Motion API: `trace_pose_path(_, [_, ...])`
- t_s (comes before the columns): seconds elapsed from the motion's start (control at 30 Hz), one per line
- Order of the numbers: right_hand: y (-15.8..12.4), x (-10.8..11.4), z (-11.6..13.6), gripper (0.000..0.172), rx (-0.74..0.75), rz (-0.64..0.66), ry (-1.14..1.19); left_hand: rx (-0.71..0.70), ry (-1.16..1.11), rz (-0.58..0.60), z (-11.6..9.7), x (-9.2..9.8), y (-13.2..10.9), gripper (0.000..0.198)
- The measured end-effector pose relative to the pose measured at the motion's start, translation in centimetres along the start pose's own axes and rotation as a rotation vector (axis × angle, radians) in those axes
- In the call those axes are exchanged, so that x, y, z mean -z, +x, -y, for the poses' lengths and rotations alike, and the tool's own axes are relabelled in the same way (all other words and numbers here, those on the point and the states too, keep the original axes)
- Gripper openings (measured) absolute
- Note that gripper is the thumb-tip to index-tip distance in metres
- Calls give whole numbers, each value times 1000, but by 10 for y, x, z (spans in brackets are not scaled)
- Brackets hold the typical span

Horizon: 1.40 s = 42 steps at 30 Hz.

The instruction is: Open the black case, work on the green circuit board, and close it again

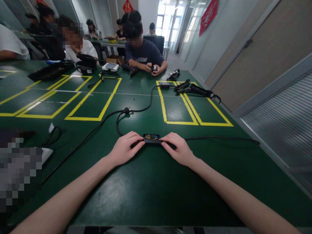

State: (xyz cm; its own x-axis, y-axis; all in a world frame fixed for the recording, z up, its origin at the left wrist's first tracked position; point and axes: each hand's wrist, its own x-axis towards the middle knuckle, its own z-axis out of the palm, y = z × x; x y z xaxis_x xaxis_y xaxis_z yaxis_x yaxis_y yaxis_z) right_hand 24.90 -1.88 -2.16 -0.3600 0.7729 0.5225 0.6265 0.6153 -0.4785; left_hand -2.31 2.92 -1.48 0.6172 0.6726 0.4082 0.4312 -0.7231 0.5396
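Note:
A black power adapter [153, 141] lies on the green table in front of me, its casing open at the top and small electronic parts showing inside. My left hand [126, 148] pinches its left end between thumb and fingers. At the right end, my right hand [178, 148] grips it the same way. One black cord [219, 138] runs out to the right from beside my right hand. Another loops from behind my left hand up to a plug [127, 110] with metal prongs. The fingers hide both ends of the casing.
Yellow tape rectangles [181, 123] mark the green table [156, 195]. A closed adapter [165, 86] and bundled black cables [195, 90] lie at the back right. Across the table a person [146, 53] handles a small object near a power drill [133, 70]. A blurred patch covers the left edge.

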Motion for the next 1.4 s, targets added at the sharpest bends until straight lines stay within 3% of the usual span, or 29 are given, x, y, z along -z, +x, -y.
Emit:
trace_pose_path(0.2, [2,-2,0,21,-78,-2,33,63,7,-45,-1,-6,5,32])
trace_pose_path(0.4, [1,-3,-3,35,-109,-14,57,120,40,-76,1,-7,4,26])
trace_pose_path(0.63, [1,-6,-7,35,-106,-55,31,49,61,-117,2,-6,3,40])
trace_pose_path(0.83, [-2,-10,-12,33,-89,-50,2,17,33,5,9,-10,3,43])
trace_pose_path(1.03, [-5,-12,-17,52,-109,-3,29,40,-46,30,12,-12,2,37])
trace_pose_path(1.17, [-4,-11,-17,44,-77,62,74,-6,-112,16,10,-10,2,31])
trace_pose_path(1.4, [2,-3,-10,25,-128,36,184,-50,-151,-4,5,-7,4,27])
